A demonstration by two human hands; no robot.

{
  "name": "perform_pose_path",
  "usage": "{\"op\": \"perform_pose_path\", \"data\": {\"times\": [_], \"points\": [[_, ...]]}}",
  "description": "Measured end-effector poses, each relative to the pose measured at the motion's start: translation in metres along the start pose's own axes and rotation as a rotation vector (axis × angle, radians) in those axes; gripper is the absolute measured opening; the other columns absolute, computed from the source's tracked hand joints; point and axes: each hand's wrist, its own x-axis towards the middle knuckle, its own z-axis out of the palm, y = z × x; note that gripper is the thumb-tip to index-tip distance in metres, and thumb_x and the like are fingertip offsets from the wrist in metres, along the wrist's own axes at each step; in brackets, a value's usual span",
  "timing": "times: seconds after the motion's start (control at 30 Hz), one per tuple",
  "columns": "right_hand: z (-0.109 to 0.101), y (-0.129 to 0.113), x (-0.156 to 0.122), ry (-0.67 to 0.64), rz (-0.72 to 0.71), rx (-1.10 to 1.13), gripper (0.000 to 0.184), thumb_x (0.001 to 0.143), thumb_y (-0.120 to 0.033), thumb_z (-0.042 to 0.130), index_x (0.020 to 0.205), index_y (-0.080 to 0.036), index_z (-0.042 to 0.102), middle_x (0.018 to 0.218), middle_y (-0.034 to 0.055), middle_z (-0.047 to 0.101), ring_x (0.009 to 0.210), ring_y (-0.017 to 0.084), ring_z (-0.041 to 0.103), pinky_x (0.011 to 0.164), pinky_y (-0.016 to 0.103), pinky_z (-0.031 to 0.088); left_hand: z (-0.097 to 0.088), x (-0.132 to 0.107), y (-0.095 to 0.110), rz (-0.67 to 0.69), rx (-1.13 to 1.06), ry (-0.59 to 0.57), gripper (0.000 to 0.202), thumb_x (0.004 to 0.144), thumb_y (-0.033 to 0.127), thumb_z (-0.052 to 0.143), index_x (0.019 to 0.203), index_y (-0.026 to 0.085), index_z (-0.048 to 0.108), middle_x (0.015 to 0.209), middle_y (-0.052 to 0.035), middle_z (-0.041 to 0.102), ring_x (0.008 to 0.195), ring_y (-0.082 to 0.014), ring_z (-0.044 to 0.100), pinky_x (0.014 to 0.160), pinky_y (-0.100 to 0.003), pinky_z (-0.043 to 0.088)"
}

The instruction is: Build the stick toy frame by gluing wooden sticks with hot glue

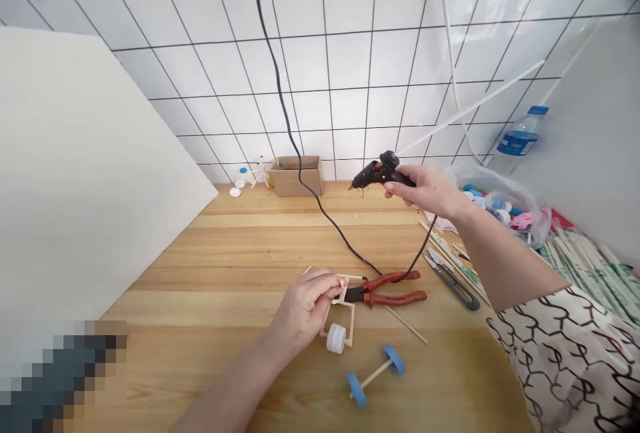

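Note:
My right hand point(425, 188) grips a black hot glue gun point(376, 173) above the table, its nozzle pointing left and a long clear glue stick point(475, 108) jutting from its back. Between the closed fingers of my left hand point(305, 303) is a small wooden stick frame point(352, 326), with a white bottle-cap wheel point(336, 338) at its near end. Red-handled pliers point(395, 290) lie beside the frame, their jaws partly hidden by it. Nearer me, two blue caps joined by a stick form an axle point(376, 375).
A cardboard box point(297, 176) and a small stick model point(257, 173) stand by the tiled wall. At right are scissors point(453, 280), a plastic bag of caps point(500, 203), wrapped chopsticks point(590, 260) and a water bottle point(523, 140). The black cord point(285, 106) crosses the table.

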Motion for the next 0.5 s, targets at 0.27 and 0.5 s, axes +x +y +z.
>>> {"op": "perform_pose_path", "data": {"times": [0.27, 0.5], "points": [[0.010, 0.024, -0.042, -0.065, 0.104, -0.007, 0.035, 0.075, -0.053, 0.053, 0.074, -0.018, 0.059, 0.051, -0.0033, 0.044, 0.047, 0.011, 0.041, 0.046, 0.025, 0.031, 0.003, -0.005, -0.006, -0.013, -0.022, -0.021, 0.024, 0.086, 0.012, 0.041, 0.081, 0.017, 0.064, 0.076, -0.0055, 0.066, 0.072, -0.0153, 0.061, 0.066, -0.025, 0.049], [0.004, 0.073, -0.081, -0.082, 0.231, 0.069, 0.040, 0.081, -0.055, 0.052, 0.082, -0.015, 0.060, 0.052, -0.0041, 0.043, 0.049, 0.010, 0.038, 0.045, 0.024, 0.028, 0.003, -0.006, -0.005, -0.028, -0.037, -0.041, 0.025, 0.085, 0.010, 0.042, 0.078, 0.018, 0.064, 0.077, -0.0043, 0.066, 0.075, -0.0155, 0.060, 0.069, -0.026, 0.048]]}}
